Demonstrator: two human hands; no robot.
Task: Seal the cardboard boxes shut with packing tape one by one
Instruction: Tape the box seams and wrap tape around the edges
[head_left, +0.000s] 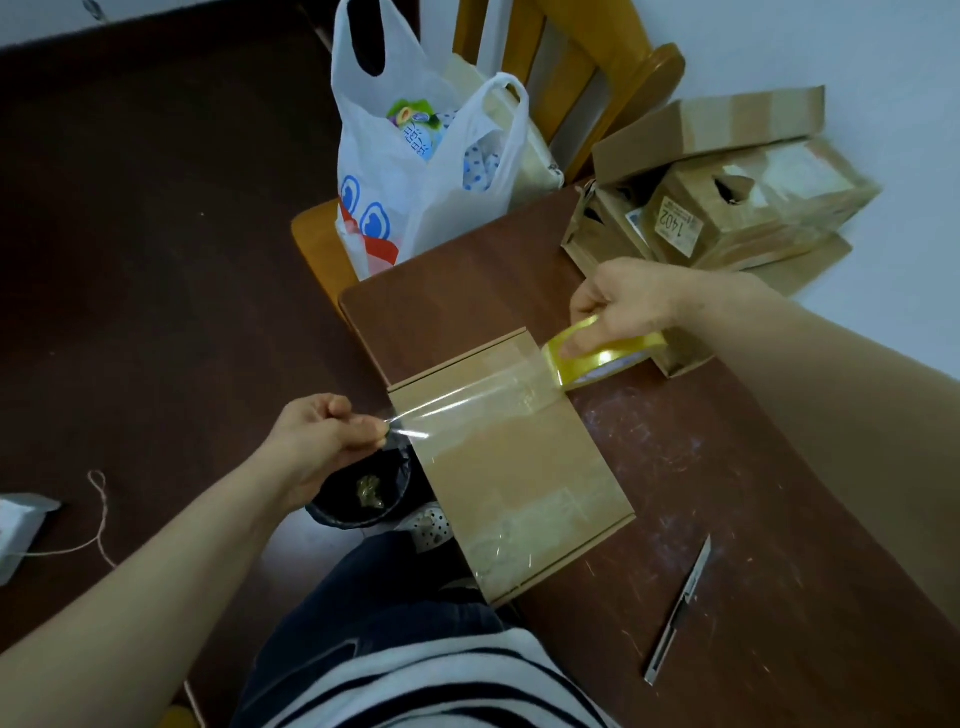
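Left hand (322, 441) pinches tape end (402, 425), right hand (628, 306) grips roll (608, 359) above box (519, 478); knife (680, 608), stacked boxes (753, 208) nearby.

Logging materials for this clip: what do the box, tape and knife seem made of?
Box: brown cardboard, matte, with folded edges. Tape: clear plastic film, glossy; the box shows through it. Knife: likely metal, grey with a dull sheen; plastic casing possible.

Tan on the box (519, 467); yellow on the tape roll (605, 358) at two o'clock. Reddish brown with pale scratches on the surface (727, 467). White with blue and red print on the bag (415, 197) at twelve. Dark-and-white stripes on the shirt (441, 686) at six.
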